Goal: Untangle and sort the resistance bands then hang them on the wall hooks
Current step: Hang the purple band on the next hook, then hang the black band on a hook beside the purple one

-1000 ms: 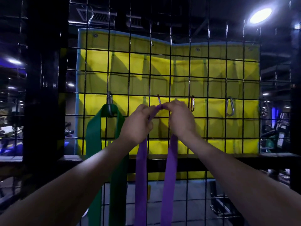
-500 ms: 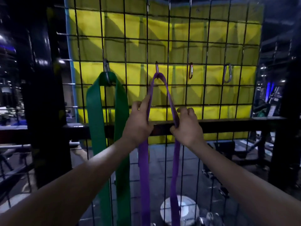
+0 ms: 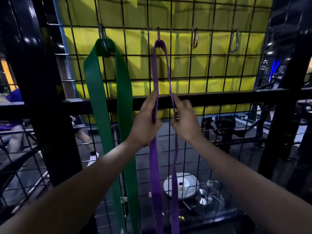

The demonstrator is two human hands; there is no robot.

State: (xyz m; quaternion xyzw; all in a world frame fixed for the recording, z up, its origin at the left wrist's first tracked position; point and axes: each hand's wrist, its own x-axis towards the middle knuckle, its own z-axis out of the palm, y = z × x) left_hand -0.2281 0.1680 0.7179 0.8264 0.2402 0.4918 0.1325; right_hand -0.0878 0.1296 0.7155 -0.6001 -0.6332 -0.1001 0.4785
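Note:
A purple resistance band (image 3: 154, 70) hangs as a loop from a small hook (image 3: 158, 33) on the black wire grid. My left hand (image 3: 146, 123) holds its left strand between thumb and fingers. My right hand (image 3: 184, 121) pinches the right strand at about the same height. Both strands run down past my wrists out of view. To the left, a wide green band (image 3: 124, 92) hangs from another carabiner hook (image 3: 102, 33); neither hand touches it.
Two free carabiners hang on the grid to the right, a red one (image 3: 195, 39) and a silver one (image 3: 235, 42). A yellow mat (image 3: 211, 14) sits behind the grid. A black crossbar (image 3: 236, 98) runs behind my hands. Weight plates (image 3: 185, 184) lie on the floor below.
Both hands have slid down the purple band from the hook to mid-strand, leaving its top looped on the hook. The view has tilted downward.

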